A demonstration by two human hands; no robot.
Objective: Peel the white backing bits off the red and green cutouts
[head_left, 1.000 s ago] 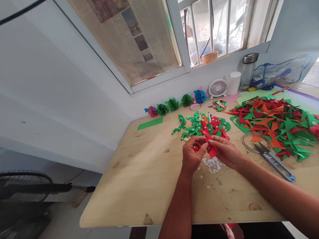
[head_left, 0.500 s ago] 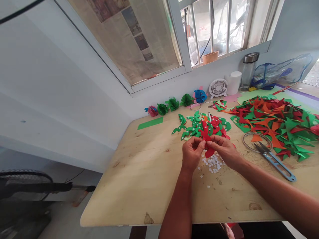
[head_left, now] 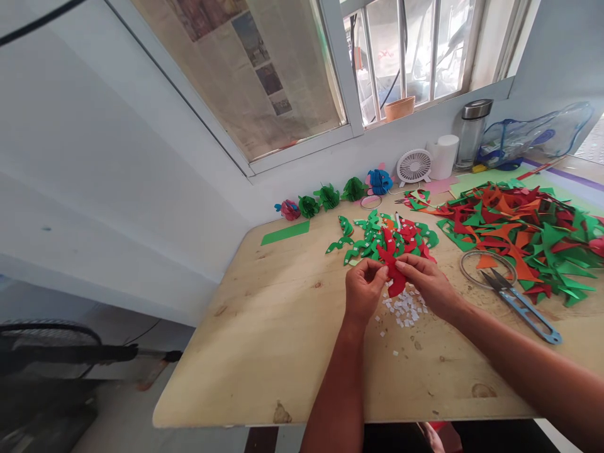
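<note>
Between both hands, above the tabletop, is a red paper cutout [head_left: 396, 285] with curved, pointed ends. My left hand [head_left: 365, 286] pinches its left edge between thumb and fingers. On the other side my right hand [head_left: 427, 282] has thumb and forefinger closed on the same cutout. Just beyond them lies a pile of green and red paper cutouts [head_left: 370, 242], many bearing small white squares. Small white paper squares [head_left: 403, 309] are scattered on the table under and in front of the hands.
Thread snips [head_left: 523, 308] and a tape roll [head_left: 465, 270] lie right of my hands. Behind them is a heap of paper scraps [head_left: 519, 233]. Folded paper figures [head_left: 329, 196], a small white fan [head_left: 414, 167] and a glass bottle [head_left: 472, 138] line the wall. A green strip [head_left: 285, 233] lies left.
The red cutout has tilted and turned slightly in my fingers. My right hand's fingers have shifted a little on its edge; the left hand stays almost still.
</note>
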